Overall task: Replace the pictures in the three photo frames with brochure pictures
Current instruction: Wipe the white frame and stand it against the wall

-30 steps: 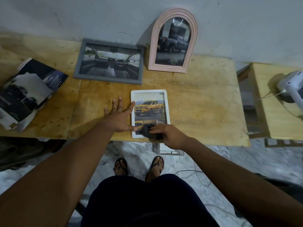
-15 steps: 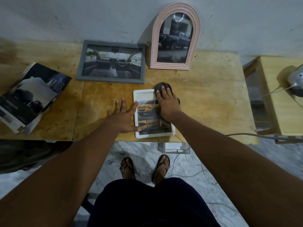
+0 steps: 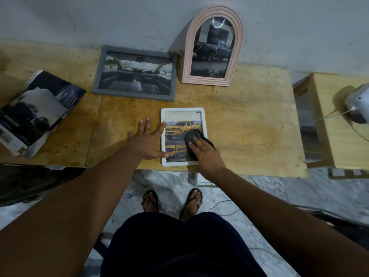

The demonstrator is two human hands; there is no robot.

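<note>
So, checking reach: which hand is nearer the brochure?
Left. The left hand rests at the left edge of the white frame, toward the brochure; the right hand presses a cloth on it, farther right.

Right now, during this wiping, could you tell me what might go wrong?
The white frame lies at the table's front edge; a pull of the cloth by the right hand could slide it off, as the left hand only touches its side. A jolt might tip the pink arched frame leaning on the wall.
</note>
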